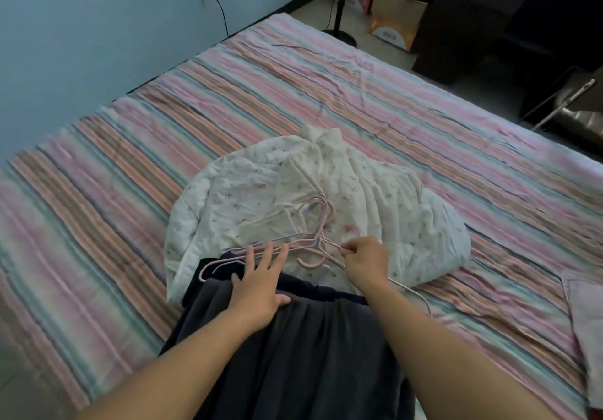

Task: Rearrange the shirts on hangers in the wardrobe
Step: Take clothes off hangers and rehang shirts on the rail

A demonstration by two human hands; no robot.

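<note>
Your left hand [261, 281] lies flat with its fingers spread, palm down on the grey shirt [293, 354] at the near edge of the bed [98, 223]; the fingertips reach past the cloth and touch the lower bars of the pink hangers [306, 243]. Your right hand [365, 258] is curled, thumb and forefinger pinching a thin arm of one hanger just right of where the hooks bunch together.

The hangers lie in a loose tangle — several pale pink wire ones, hooks pointing toward the far edge — on top of a folded white floral quilt [375, 210] that sits near the middle of the bed's near half. One hanger arm runs out under your right wrist toward the right edge of the bed, its tip resting on the striped bedspread.

The grey shirt is spread from the near edge up to the quilt, overlapping its near side. Beneath it a dark navy garment [326, 284] shows as a band along the grey cloth's far hem and at its left side. Whether either garment is still threaded on a hanger you cannot tell from here.

Beyond the far right corner of the bed, on the floor, stand cardboard boxes [394, 24] — what they hold is too blurred to make out — next to a fan stand [339, 5]. A cable [220, 11] hangs from a wall socket by the far left edge.
</note>
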